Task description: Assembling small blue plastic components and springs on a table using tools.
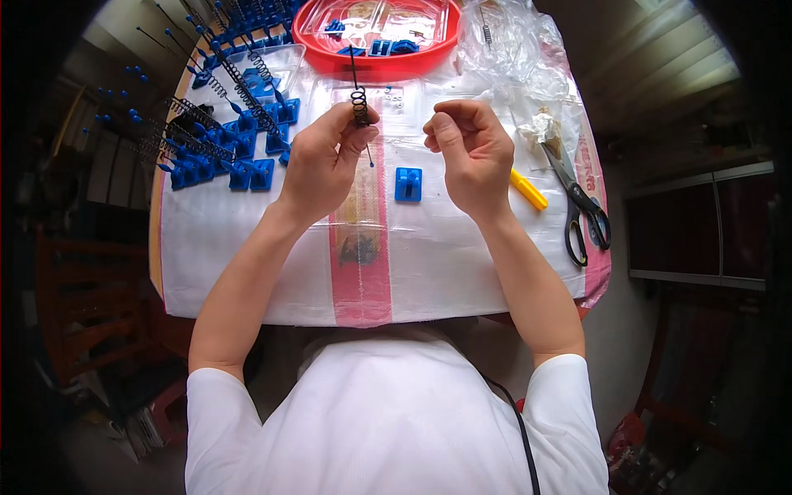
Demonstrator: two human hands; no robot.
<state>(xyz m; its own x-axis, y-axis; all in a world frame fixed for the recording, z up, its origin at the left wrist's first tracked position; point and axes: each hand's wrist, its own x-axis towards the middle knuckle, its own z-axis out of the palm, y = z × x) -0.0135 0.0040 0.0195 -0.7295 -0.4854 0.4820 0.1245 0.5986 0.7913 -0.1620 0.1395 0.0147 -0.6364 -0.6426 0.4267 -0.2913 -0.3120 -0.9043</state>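
My left hand (326, 161) pinches a black coil spring (359, 107) held upright, with a thin dark rod running through it and out below the fingers. To the right of it, my right hand (474, 153) is raised with fingers curled and the thumb against the index finger. Whether something small sits in that pinch is hidden. Between and below the hands, a single blue plastic base (408, 185) with a slot lies on the table. Near the left hand stand many blue bases (239, 136) with black springs and thin rods rising from them.
A red basin (305, 41) at the back holds clear trays with blue parts. Clear plastic bags (528, 54) crumple at the back right. A yellow-handled tool (528, 190) and black-handled scissors (584, 210) lie right of my right hand. A clear tray (404, 124) sits behind the hands.
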